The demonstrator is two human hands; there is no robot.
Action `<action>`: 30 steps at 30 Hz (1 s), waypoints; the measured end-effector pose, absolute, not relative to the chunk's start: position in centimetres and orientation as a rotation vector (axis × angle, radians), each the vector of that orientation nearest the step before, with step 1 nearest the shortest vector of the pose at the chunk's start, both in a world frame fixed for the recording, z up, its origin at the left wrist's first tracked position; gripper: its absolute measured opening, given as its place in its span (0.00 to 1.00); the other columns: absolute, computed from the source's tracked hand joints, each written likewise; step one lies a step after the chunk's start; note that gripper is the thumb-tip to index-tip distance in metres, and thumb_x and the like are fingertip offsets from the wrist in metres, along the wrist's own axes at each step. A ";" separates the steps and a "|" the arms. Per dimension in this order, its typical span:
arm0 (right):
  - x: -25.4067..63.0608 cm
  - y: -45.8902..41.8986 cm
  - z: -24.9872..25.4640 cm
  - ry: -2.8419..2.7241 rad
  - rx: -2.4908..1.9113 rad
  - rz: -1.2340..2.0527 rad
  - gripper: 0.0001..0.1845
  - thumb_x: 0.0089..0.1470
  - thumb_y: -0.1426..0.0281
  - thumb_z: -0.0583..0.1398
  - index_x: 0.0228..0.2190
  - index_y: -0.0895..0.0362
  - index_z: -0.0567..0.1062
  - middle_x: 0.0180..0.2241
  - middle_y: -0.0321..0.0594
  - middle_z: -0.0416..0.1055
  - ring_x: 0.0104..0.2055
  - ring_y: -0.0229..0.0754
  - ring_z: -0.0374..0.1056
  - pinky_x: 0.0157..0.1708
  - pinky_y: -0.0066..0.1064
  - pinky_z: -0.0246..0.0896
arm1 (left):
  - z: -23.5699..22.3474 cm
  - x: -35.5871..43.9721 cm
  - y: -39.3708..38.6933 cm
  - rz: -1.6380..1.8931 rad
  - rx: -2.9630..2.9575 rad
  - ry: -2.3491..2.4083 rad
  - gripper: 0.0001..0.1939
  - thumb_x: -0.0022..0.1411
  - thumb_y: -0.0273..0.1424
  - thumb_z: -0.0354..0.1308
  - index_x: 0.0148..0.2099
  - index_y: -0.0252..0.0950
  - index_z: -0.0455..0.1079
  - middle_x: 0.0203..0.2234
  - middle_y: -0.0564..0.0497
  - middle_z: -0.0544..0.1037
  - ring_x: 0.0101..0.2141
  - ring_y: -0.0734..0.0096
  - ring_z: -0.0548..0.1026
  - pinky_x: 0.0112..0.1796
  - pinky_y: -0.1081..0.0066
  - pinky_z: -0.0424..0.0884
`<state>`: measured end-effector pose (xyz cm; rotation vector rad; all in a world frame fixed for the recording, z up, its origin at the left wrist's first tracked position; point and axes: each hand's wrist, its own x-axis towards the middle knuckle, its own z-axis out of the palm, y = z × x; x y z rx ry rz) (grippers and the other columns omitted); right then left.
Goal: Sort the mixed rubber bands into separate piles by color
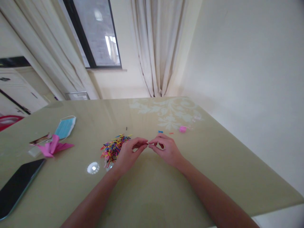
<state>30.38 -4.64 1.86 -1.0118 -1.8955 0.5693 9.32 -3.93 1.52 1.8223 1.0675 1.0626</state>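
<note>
My left hand (131,152) and my right hand (167,149) meet fingertip to fingertip above the table, each closed in a pinch. A tiny dark and pale bit shows between the fingertips, too small to name. Beside my left hand, partly hidden behind it, lies a loose pile of small, thin, many-coloured bands (113,148), which look like little rubber bands. Beyond my right hand rest a small blue piece (160,131), a small orange piece (171,133) and a pink bundle (182,129) with a thin tail.
On the left of the glossy table (152,196) are a black phone (20,186), a pink folded-paper bird (54,146) and a blue face mask (65,127). A small dark bit (126,128) lies behind the pile. A wall (249,79) runs along the right side.
</note>
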 end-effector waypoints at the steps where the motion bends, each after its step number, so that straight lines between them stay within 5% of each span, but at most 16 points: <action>1: 30.4 -4.6 1.9 -1.894 -1.010 0.571 0.12 0.65 0.60 0.65 0.38 0.53 0.85 0.31 0.40 0.74 0.29 0.38 0.65 0.31 0.31 0.61 | 1.5 9.3 -3.9 1.056 1.822 1.066 0.11 0.66 0.37 0.63 0.46 0.38 0.80 0.39 0.48 0.87 0.39 0.64 0.84 0.45 0.65 0.81; 7: 31.2 -5.0 3.8 -1.693 -1.021 0.738 0.14 0.61 0.57 0.67 0.33 0.54 0.86 0.28 0.38 0.73 0.27 0.38 0.63 0.28 0.31 0.57 | 1.9 8.5 -3.5 1.038 2.032 1.254 0.15 0.73 0.41 0.54 0.47 0.39 0.79 0.40 0.48 0.85 0.40 0.63 0.82 0.44 0.65 0.77; 15: 32.8 -6.2 6.7 -1.465 -0.826 0.911 0.12 0.56 0.57 0.71 0.30 0.52 0.86 0.25 0.36 0.72 0.29 0.39 0.64 0.29 0.32 0.58 | 0.9 6.6 -2.9 0.564 2.506 1.872 0.13 0.71 0.36 0.55 0.49 0.39 0.79 0.47 0.40 0.80 0.49 0.45 0.74 0.49 0.51 0.69; 30: 35.6 -1.2 1.2 -1.583 -1.358 0.531 0.12 0.54 0.61 0.70 0.29 0.57 0.85 0.25 0.41 0.77 0.25 0.39 0.64 0.27 0.32 0.58 | 0.8 6.2 -2.3 0.432 2.515 1.858 0.11 0.71 0.32 0.54 0.40 0.40 0.79 0.41 0.44 0.81 0.46 0.50 0.77 0.48 0.54 0.69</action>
